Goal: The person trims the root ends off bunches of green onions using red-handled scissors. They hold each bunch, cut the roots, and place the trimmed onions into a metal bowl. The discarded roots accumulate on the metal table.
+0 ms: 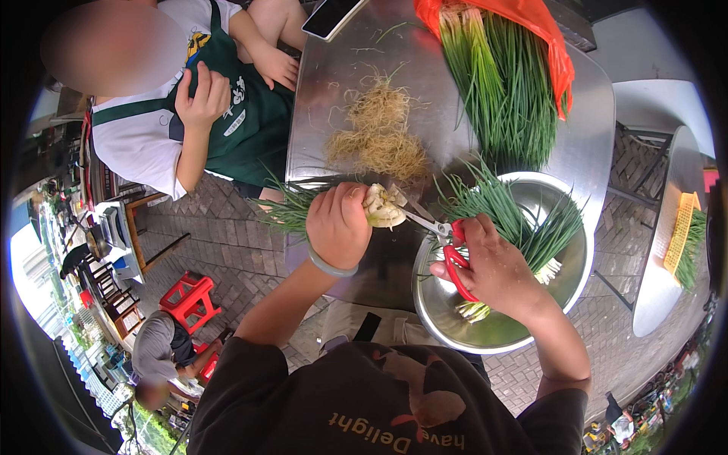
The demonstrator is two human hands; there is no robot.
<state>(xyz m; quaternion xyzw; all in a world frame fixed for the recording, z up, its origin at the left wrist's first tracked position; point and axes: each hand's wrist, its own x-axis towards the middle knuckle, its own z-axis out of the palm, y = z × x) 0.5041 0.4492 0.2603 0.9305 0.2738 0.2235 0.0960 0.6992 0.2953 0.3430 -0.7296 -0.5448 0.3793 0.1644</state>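
My left hand [339, 224] is closed around a bunch of green chives [293, 206], whose pale root ends [384, 206] stick out on the right. Red-handled scissors [441, 228] are in my right hand [495, 270], blades parted and pointing at the root ends. Beyond my hands, a heap of cut, stringy roots [384, 128] lies on the metal table [318, 85]. A steel bowl [580, 284] beneath and beside my right hand holds bunches of chives [512, 210] with white ends. More long chives [500, 91] lie partly inside a red plastic bag [560, 57] at the table's far right.
A person in a green apron [244, 125] sits at the table's left side. A phone [333, 17] lies at its far edge. Red plastic stools [190, 301] and another person [162, 347] are at lower left. On the right, another table [654, 301] bears a yellow basket [679, 233].
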